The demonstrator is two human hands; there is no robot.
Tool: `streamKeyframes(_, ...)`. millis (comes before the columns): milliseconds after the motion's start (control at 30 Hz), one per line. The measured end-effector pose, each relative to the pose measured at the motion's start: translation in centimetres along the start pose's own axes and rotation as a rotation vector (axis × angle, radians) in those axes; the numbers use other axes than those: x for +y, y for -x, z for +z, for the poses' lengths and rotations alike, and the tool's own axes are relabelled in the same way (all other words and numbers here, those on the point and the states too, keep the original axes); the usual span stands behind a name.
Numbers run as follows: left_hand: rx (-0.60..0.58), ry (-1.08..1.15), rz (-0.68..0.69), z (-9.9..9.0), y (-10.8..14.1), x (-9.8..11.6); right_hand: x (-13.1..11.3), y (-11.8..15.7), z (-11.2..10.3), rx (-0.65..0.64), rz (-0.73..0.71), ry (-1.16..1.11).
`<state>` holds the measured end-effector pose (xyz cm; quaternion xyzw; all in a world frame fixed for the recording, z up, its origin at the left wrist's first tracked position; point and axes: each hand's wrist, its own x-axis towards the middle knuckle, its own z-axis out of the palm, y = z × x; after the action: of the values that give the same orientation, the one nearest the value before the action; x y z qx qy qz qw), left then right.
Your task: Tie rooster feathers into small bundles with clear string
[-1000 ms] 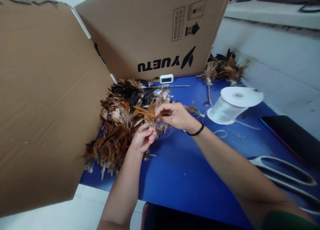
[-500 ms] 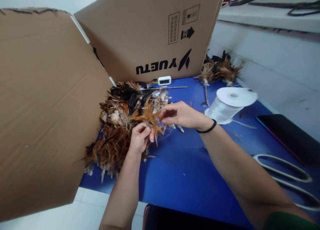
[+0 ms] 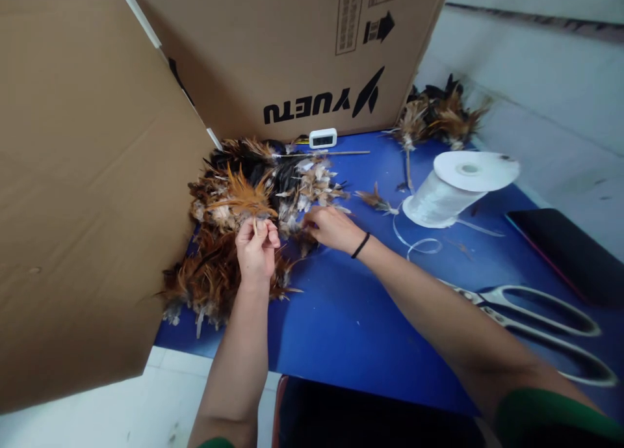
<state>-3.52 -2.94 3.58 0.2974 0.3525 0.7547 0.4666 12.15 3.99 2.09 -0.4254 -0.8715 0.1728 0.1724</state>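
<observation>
My left hand point(image 3: 257, 248) is closed in a pinch around the base of an orange-brown feather bunch point(image 3: 244, 197), whose tips fan out away from me. A short bit of thin stick shows at the thumb. My right hand point(image 3: 335, 230) is at the right edge of the feather pile, fingers curled and closed. Brown feather tips show under its fingertips, but whatever they pinch is hidden. Dark red-brown feathers point(image 3: 209, 276) lie left of and below my left hand. Pale and grey feathers point(image 3: 316, 181) lie beyond my right hand.
A white spool point(image 3: 443, 197) has ribbon trailing onto the blue table point(image 3: 351, 331). Big scissors point(image 3: 511, 311), a black phone-like slab point(image 3: 565, 253) and a feather duster point(image 3: 414, 126) are on the right. Cardboard point(image 3: 88, 194) walls the left and back. A small digital display point(image 3: 322, 138) stands behind.
My left hand has moved up and left with the orange-brown feather bunch. My right hand has left that bunch, dropping to the pile's edge. The view has shifted, showing more of the scissors.
</observation>
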Motion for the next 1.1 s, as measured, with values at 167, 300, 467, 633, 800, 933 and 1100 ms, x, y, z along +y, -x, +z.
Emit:
streamKeyframes(167, -0.016, -0.021, -0.018, 0.1, 0.0, -0.1, -0.7, -2.2, 1.2, 0.036, 0.212, -0.071)
streamKeyframes(300, -0.002, -0.014, -0.023, 0.2, -0.1, -0.1, -0.3, -3.5, 2.3, 0.024, 0.259, -0.202)
streamKeyframes(467, -0.005, -0.013, -0.040, 0.1, -0.1, -0.2, 1.0, -3.7, 2.3, 0.140, 0.265, -0.592)
streamKeyframes(633, -0.014, 0.022, -0.084, 0.0, -0.1, -0.4, 0.5, -2.7, -0.4, 0.281, 0.175, -1.008)
streamKeyframes(800, -0.029, 0.060, -0.212, 0.0, -0.1, -0.5, -1.9, -0.6, -3.5, 0.395, -0.116, -0.745)
streamKeyframes(933, -0.077, 0.040, -0.300, 0.0, 0.0, -0.7, -3.2, 0.3, -4.2, 0.429, -0.414, -0.358)
streamKeyframes(1100, -0.151, 0.012, -0.347, -0.1, 0.2, -0.9, -3.3, 0.4, -3.9, 0.423, -0.530, -0.125)
